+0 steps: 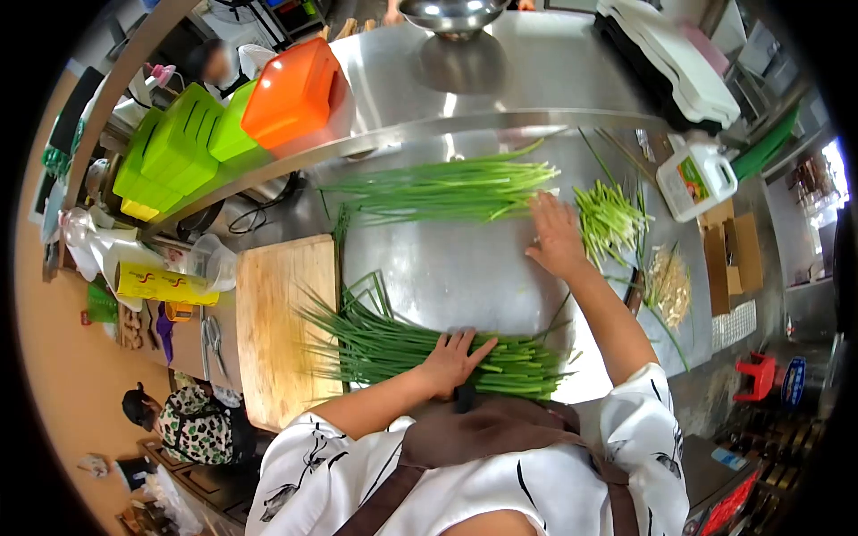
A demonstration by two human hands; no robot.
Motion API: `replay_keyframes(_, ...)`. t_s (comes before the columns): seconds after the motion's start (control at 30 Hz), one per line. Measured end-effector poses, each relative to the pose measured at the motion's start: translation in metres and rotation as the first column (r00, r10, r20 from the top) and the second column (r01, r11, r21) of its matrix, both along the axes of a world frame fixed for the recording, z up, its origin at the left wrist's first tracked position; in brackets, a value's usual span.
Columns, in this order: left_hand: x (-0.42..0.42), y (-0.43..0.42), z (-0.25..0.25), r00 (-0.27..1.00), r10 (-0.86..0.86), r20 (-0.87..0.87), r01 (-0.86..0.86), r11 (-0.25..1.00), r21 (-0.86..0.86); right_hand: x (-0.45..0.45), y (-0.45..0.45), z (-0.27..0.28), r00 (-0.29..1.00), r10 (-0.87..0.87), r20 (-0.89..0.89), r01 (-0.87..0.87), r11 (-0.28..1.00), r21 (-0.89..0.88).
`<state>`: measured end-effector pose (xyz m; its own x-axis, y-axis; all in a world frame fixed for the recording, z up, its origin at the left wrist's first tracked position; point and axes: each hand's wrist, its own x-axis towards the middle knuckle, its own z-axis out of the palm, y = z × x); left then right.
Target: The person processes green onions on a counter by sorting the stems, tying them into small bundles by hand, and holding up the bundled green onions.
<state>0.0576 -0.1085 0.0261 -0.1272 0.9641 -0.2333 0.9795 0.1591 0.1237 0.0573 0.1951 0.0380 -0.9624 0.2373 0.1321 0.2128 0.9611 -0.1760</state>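
Observation:
A thick bundle of long garlic chives (366, 347) lies along the near edge of the steel counter (447, 272). My left hand (451, 362) rests on it, palm down with the fingers spread. Farther back, a second, looser bundle of chives (429, 189) stretches across the counter, its pale ends pointing right. At those ends is my right hand (556, 234), fingers extended and apart, with nothing visibly gripped; the fingertips seem to touch the stalk ends. Just right of it sits a pile of short, pale-ended chives (608, 214).
A wooden cutting board (284, 330) lies at left, near scissors (213, 344). Root trimmings (668, 286) and a white jug (695, 183) are at right. The raised shelf (536, 76) carries an orange bin (290, 94), green bins (179, 143) and a metal bowl (453, 13). Other people stand nearby.

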Motion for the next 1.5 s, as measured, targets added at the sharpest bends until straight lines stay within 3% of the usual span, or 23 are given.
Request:
replay_keyframes(0.07,-0.016,0.013,0.023,0.965,0.020,0.263,0.061,0.953,-0.298,-0.037,0.013,0.002,0.993,0.087,0.080,-0.092,0.994,0.066)
replay_keyframes(0.1,-0.023,0.016,0.026,0.925,0.069,0.373,0.062,0.943,-0.327,-0.057,0.019,0.002,0.977,0.131,0.170,-0.148,0.985,0.093)
replay_keyframes(0.13,-0.029,0.015,0.024,0.927,0.078,0.366,0.046,0.947,-0.319,-0.076,0.025,0.001,0.950,0.170,0.261,-0.205,0.972,0.114)
replay_keyframes(0.27,-0.043,0.012,0.018,0.834,0.121,0.538,0.080,0.939,-0.336,-0.131,0.044,-0.002,0.920,0.205,0.333,-0.260,0.957,0.128)
replay_keyframes(0.33,-0.041,0.001,0.003,0.749,0.154,0.644,-0.035,0.980,-0.194,-0.147,0.046,-0.002,0.893,0.147,0.426,-0.177,0.984,0.031)
replay_keyframes(0.37,-0.044,-0.003,-0.006,0.742,0.163,0.650,-0.039,0.979,-0.202,-0.149,0.045,-0.004,0.886,0.160,0.435,-0.178,0.984,-0.001)
replay_keyframes(0.43,-0.050,-0.005,-0.009,0.609,0.061,0.791,-0.122,0.992,0.017,-0.144,0.036,-0.007,0.888,0.175,0.425,-0.182,0.983,-0.023)
replay_keyframes(0.47,-0.052,-0.005,-0.011,0.596,0.064,0.800,-0.123,0.992,0.012,-0.139,0.031,-0.009,0.895,0.183,0.407,-0.185,0.982,-0.033)
replay_keyframes(0.53,-0.062,0.005,0.005,0.441,0.252,0.861,-0.165,0.966,-0.198,-0.119,0.017,-0.032,0.915,0.211,0.344,-0.216,0.976,-0.023)
replay_keyframes(0.6,-0.051,0.001,0.000,0.579,0.208,0.788,-0.206,0.973,-0.105,-0.087,-0.005,-0.050,0.929,0.237,0.283,-0.240,0.970,-0.024)
replay_keyframes(0.67,-0.035,-0.007,-0.007,0.672,0.222,0.707,-0.222,0.971,-0.094,-0.055,-0.031,-0.059,0.960,0.277,0.028,-0.277,0.961,-0.012)
replay_keyframes(0.77,-0.026,-0.012,0.005,0.737,0.257,0.626,-0.161,0.965,-0.207,-0.010,-0.058,-0.055,0.957,0.265,0.117,-0.257,0.963,-0.080)
replay_keyframes(0.87,-0.019,-0.022,-0.001,0.721,0.252,0.646,-0.214,0.967,-0.139,0.024,-0.075,-0.030,0.988,0.133,0.079,-0.124,0.987,-0.105)
replay_keyframes(0.93,-0.020,-0.022,0.005,0.706,0.265,0.657,-0.267,0.959,-0.100,0.045,-0.081,-0.009,0.983,0.120,0.143,-0.094,0.980,-0.174)
replay_keyframes(1.0,-0.025,-0.021,0.001,0.688,0.275,0.672,-0.325,0.944,-0.054,0.066,-0.085,-0.001,0.993,0.106,0.052,-0.087,0.956,-0.280)
replay_keyframes(1.03,-0.031,-0.016,0.014,0.649,0.314,0.693,-0.369,0.927,-0.075,0.075,-0.086,0.001,0.996,0.083,-0.036,-0.089,0.961,-0.261)
replay_keyframes(1.07,-0.037,-0.012,0.019,0.627,0.268,0.732,-0.441,0.896,0.051,0.086,-0.087,-0.003,0.997,0.075,-0.034,-0.081,0.963,-0.258)
replay_keyframes(1.13,-0.053,0.003,0.032,0.471,0.319,0.823,-0.628,0.776,0.059,0.100,-0.089,-0.012,0.991,-0.003,-0.135,-0.040,0.949,-0.313)
replay_keyframes(1.17,-0.064,0.012,0.031,0.587,0.317,0.745,-0.642,0.742,0.191,0.103,-0.093,-0.010,0.972,-0.038,-0.232,-0.033,0.956,-0.292)
replay_keyframes(1.27,-0.102,0.041,0.006,0.843,0.324,0.429,-0.525,0.668,0.527,0.107,-0.099,-0.013,0.956,-0.088,-0.280,-0.014,0.939,-0.344)
replay_keyframes(1.3,-0.114,0.048,-0.010,0.845,0.324,0.426,-0.523,0.669,0.529,0.105,-0.101,-0.010,0.955,-0.089,-0.284,-0.015,0.939,-0.345)
replay_keyframes(1.37,-0.133,0.059,-0.036,0.936,0.334,0.110,-0.336,0.755,0.563,0.099,-0.107,-0.001,0.939,-0.110,-0.325,-0.011,0.937,-0.348)
replay_keyframes(1.5,-0.148,0.063,-0.030,0.954,0.279,0.111,-0.298,0.837,0.459,0.097,-0.112,0.011,0.925,-0.142,-0.351,0.006,0.933,-0.360)
